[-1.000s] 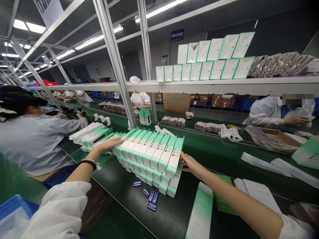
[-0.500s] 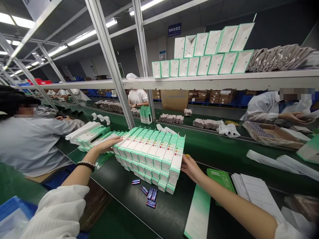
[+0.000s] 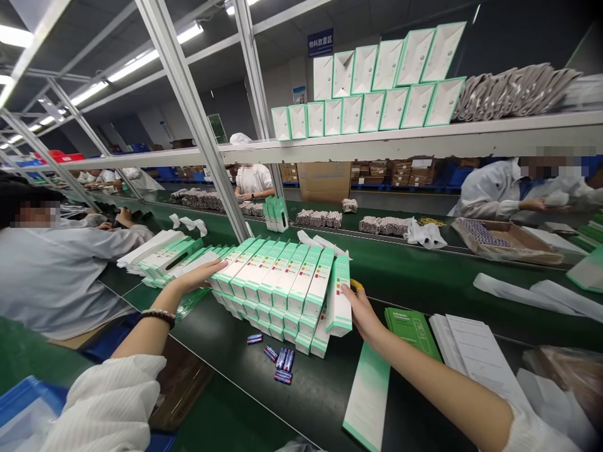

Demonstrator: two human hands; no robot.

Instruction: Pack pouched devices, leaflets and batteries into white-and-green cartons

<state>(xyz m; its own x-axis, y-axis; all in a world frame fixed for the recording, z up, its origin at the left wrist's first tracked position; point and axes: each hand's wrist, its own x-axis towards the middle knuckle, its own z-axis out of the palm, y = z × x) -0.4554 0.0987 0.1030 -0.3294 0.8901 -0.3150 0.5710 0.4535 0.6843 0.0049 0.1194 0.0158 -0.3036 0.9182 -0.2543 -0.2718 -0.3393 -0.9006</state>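
Note:
Stacked rows of white-and-green cartons (image 3: 276,276) stand on the dark worktop in front of me. At the left end of the top row, my left hand (image 3: 202,276) rests with its fingers stretched out against the cartons. My right hand (image 3: 363,311) grips the rightmost top carton (image 3: 338,301), which is tilted and partly apart from its neighbour. The thumb lies on its front face, and the other fingers are mostly hidden behind it. Something yellow (image 3: 357,285) shows at a finger of that hand. Several blue batteries (image 3: 282,360) lie loose before the stack.
Right of the stack are a flat green-white carton (image 3: 370,395), green booklets (image 3: 412,333) and white papers (image 3: 475,351). More cartons (image 3: 162,257) lie left. A metal post (image 3: 193,113) and a shelf (image 3: 377,143) with boxes stand ahead. A co-worker (image 3: 61,270) sits at left.
My right hand has taken hold of the end carton and pulled it away from the row, tilting it. The left hand stays at the stack's left end. The view has shifted slightly.

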